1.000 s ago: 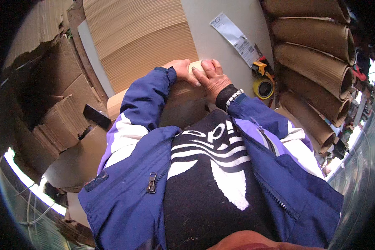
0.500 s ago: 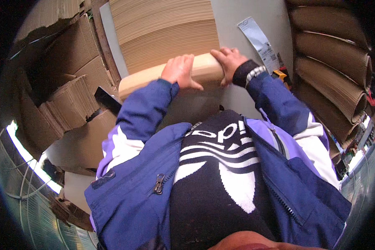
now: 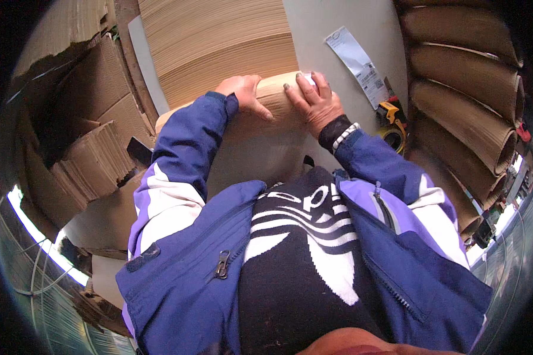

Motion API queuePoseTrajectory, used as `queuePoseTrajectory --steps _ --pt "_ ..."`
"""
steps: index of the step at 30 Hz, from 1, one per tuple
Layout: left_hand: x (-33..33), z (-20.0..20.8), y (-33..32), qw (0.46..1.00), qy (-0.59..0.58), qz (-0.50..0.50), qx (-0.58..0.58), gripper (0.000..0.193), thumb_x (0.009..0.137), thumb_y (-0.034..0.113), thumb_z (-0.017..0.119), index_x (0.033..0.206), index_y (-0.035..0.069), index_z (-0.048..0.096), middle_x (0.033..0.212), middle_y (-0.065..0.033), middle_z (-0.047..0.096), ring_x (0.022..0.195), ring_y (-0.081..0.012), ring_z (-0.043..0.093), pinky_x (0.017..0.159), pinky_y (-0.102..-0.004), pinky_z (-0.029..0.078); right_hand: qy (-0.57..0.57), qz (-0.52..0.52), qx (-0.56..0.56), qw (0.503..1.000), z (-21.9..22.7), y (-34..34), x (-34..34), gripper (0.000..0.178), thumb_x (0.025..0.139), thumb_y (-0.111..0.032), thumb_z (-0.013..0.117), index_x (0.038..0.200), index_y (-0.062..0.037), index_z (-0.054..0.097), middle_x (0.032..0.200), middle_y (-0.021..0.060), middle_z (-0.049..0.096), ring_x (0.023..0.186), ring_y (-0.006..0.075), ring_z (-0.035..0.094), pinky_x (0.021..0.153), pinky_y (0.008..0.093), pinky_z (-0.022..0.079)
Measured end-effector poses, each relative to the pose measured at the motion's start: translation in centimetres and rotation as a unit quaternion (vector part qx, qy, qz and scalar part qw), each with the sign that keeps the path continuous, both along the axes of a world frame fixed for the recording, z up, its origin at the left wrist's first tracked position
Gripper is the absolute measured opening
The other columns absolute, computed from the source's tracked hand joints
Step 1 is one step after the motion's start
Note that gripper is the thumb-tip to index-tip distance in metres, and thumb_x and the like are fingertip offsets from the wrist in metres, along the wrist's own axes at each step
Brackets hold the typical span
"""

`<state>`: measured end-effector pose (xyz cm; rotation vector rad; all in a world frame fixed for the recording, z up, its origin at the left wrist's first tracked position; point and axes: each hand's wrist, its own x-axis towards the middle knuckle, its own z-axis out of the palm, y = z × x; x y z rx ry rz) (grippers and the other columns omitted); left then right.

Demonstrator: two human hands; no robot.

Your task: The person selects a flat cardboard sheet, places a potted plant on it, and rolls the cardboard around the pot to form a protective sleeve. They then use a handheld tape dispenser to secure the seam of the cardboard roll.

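Note:
A tan corrugated cardboard sheet (image 3: 219,47) with fine ridges lies across the table before me, its near part curled into a thick roll (image 3: 279,94). My left hand (image 3: 246,94) grips the roll left of its middle, thumb stretched along the near side and fingers partly hidden over the far side. At the roll's right end, my right hand (image 3: 318,103) presses bent fingers onto the top and edge; its thumb is hidden. Something small and white shows by those fingertips, too blurred to name.
The grey tabletop (image 3: 314,35) carries a white printed label sheet (image 3: 355,68) and a yellow-black tape dispenser (image 3: 392,121) to the right. Several brown cardboard rolls (image 3: 462,106) are stacked along the right side. Folded cardboard (image 3: 95,157) and a dark flat object (image 3: 139,151) stand at left.
My right hand has shifted from wrapping over the roll to laying its fingers on top near the right end. My left hand stays on the roll. The whole view has moved slightly.

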<state>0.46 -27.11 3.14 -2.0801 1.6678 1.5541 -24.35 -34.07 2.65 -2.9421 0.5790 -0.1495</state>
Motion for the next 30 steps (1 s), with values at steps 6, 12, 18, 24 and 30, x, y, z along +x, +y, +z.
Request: queuePoseTrajectory --steps 6,12,18,24,30 --pt "2.8 -2.9 -1.9 0.992 0.114 0.026 0.038 0.087 0.054 0.044 0.091 0.122 0.0 0.06 0.114 -0.0189 0.068 0.109 -0.0304 0.063 0.094 -0.0382 0.048 0.154 0.006 0.092 0.984 2.6 -2.9 3.3 0.102 0.056 -0.016 0.083 0.146 -0.027 0.036 0.145 0.008 0.039 0.132 0.0384 0.038 0.096 0.0457 0.052" --pt "2.9 -3.5 -2.7 0.987 0.083 0.035 -0.131 0.104 0.056 0.054 0.087 0.136 -0.001 0.049 0.131 -0.0213 0.057 0.123 -0.0338 0.054 0.103 -0.0401 0.044 0.244 0.028 0.175 0.953 3.2 -6.4 6.7 0.118 0.043 -0.028 0.093 0.146 -0.026 0.036 0.145 0.0095 0.041 0.13 0.0418 0.041 0.1 0.0485 0.05" --pt "0.4 -0.7 -4.2 0.985 -0.031 0.009 -0.172 0.107 0.05 0.053 0.089 0.133 -0.002 0.048 0.127 -0.0229 0.058 0.12 -0.0366 0.056 0.102 -0.0414 0.045 0.311 0.047 0.308 0.898 2.1 -11.6 11.0 0.117 0.042 -0.03 0.094 0.145 -0.0188 0.04 0.137 0.0137 0.05 0.122 0.0362 0.052 0.102 0.0457 0.048" --pt "-0.1 -1.1 -4.5 0.997 0.034 0.009 -0.07 0.093 0.05 0.052 0.09 0.124 0.005 0.059 0.116 -0.0187 0.066 0.111 -0.0335 0.062 0.096 -0.0405 0.05 0.33 0.069 0.485 0.807 -1.1 -12.6 11.0 0.119 0.037 -0.026 0.097 0.142 -0.0122 0.042 0.131 0.017 0.053 0.121 0.0319 0.054 0.1 0.0407 0.05" --pt "-9.6 -1.5 3.1 0.995 0.039 -0.023 -0.088 0.093 0.045 0.055 0.09 0.117 0.004 0.062 0.115 -0.0203 0.066 0.11 -0.0356 0.062 0.091 -0.0434 0.052 0.313 0.073 0.372 0.871 -1.2 -4.2 -0.8 0.123 0.038 -0.039 0.095 0.144 -0.0134 0.039 0.135 0.0201 0.051 0.126 0.0401 0.048 0.107 0.0466 0.041"
